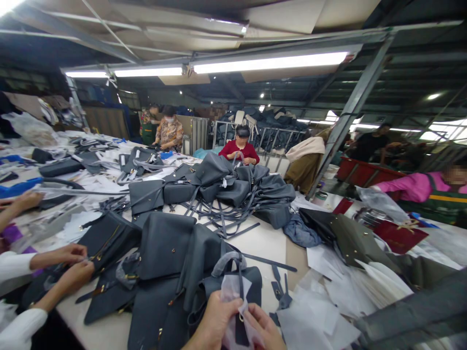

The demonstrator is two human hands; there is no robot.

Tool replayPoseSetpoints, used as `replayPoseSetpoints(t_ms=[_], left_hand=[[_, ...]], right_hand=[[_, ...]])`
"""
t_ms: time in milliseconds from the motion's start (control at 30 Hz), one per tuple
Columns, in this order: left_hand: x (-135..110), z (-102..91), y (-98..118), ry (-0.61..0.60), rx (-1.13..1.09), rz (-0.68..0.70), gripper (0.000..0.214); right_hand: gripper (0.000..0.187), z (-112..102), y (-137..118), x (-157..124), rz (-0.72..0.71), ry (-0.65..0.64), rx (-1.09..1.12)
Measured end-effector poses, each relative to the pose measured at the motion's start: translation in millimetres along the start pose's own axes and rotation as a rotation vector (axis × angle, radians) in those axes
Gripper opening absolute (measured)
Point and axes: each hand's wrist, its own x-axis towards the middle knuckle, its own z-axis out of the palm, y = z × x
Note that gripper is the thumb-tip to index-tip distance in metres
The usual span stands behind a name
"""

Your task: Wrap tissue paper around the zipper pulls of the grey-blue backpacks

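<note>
Tissue paper (230, 290): white, crumpled, bottom centre of head view, at near edge of table (268, 239), lying against front of grey bag (251, 284) just under its looped handle. Left hand (213, 323): grip closed, thumb and fingers pinching lower left of tissue paper. Right hand (263, 329): grip closed too, pinching tissue paper from the right. Dark strap tab (241, 331) between the two hands, touching both. Grey bag lying flat, partly over more grey bag panels (164, 243) with gold fittings. At left, co-worker's hands (75, 274) in white sleeves, fingers together on another dark bag (109, 238), well apart from wearer's hands. Mid-table: heap of grey bags (226, 187), loose straps trailing toward camera. Right of tissue paper: loose white paper sheets (328, 291), olive bag (350, 238), red box (397, 236). Far side: seated person in red top (243, 149). At right edge: person in pink (416, 187). Tube lights (270, 62) overhead.
</note>
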Motion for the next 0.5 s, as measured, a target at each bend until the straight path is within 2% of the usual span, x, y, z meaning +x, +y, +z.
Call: replayPoseSetpoints(t_ms=[100, 300, 400, 500], left_hand=[[-3, -4.2, 4, -0.079, 0.058, 0.026, 0.050], [-13, 1.9, 17, -0.081, 0.438, 0.324, 0.034], [-9, 4.8, 17, -0.029, 0.374, 0.314, 0.025], [-2, 2.3, 16, -0.053, 0.218, 0.203, 0.028]], right_hand=[[0.050, 3, 1, -1, -0.070, 0.066, -0.106], [0.049, 7, -6, -11, -0.213, 0.141, -0.388], [0.047, 10, -8, -15, -0.224, 0.099, -0.349], [0.054, 11, -1, -23, -0.140, 0.019, -0.237]])
